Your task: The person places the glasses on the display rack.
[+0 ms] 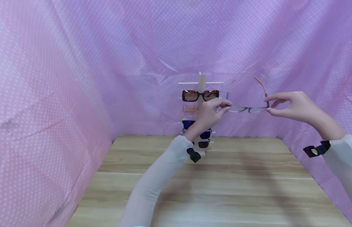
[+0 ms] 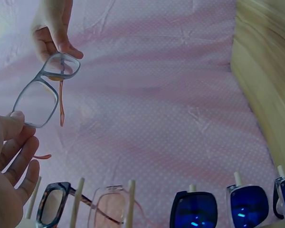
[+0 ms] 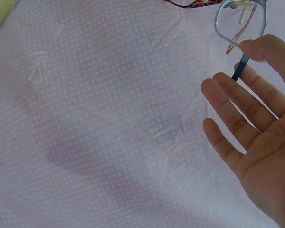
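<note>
Both hands hold one pair of eyeglasses [image 1: 257,110] with a dark thin frame, clear lenses and orange-tipped temples spread apart, pointing away from me. My left hand [image 1: 210,113] pinches the left end of the frame between thumb and fingers. At the other end, my right hand [image 1: 296,106] pinches the hinge area; its lower fingers are loosely extended in the right wrist view. Behind the left hand stands an eyewear display rack [image 1: 202,82] with white pegs. Tortoiseshell sunglasses [image 1: 190,96] sit on an upper peg, partly hidden by that hand.
Below them on the rack hang pink-tinted glasses [image 2: 109,209] and several dark blue-lensed sunglasses [image 2: 249,205]. The rack's top peg [image 1: 215,83] bears no glasses. The wooden table [image 1: 221,195] is bordered by pink dotted cloth [image 1: 136,47] at the back and sides.
</note>
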`<state>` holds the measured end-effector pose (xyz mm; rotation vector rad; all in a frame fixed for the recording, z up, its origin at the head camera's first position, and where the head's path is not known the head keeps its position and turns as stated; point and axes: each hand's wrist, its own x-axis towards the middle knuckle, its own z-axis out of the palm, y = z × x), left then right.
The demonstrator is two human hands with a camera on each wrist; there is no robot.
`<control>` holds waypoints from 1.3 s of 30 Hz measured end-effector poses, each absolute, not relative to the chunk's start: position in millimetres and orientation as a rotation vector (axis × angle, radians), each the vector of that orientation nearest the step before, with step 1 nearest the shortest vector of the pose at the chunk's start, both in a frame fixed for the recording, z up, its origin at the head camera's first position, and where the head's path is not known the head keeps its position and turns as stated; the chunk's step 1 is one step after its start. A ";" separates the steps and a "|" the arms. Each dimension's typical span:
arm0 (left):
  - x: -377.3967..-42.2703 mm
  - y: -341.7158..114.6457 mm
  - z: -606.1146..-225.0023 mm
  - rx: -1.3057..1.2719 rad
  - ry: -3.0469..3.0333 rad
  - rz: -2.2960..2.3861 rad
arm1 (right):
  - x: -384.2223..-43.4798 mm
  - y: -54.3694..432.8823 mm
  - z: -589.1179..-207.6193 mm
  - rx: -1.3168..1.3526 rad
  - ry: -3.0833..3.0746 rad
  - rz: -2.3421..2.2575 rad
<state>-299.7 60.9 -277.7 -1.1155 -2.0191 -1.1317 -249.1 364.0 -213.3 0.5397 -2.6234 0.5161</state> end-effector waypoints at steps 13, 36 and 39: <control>-294.5 30.6 -264.8 -1.111 -1.931 -1.233 | -248.9 333.5 -189.2 0.610 -2.554 0.506; -289.7 -36.4 -220.4 -1.040 -1.953 -1.230 | -259.1 272.3 -157.8 0.795 -2.437 0.508; -289.9 -43.8 -216.8 -1.007 -1.968 -1.204 | -261.7 266.2 -155.5 0.794 -2.448 0.524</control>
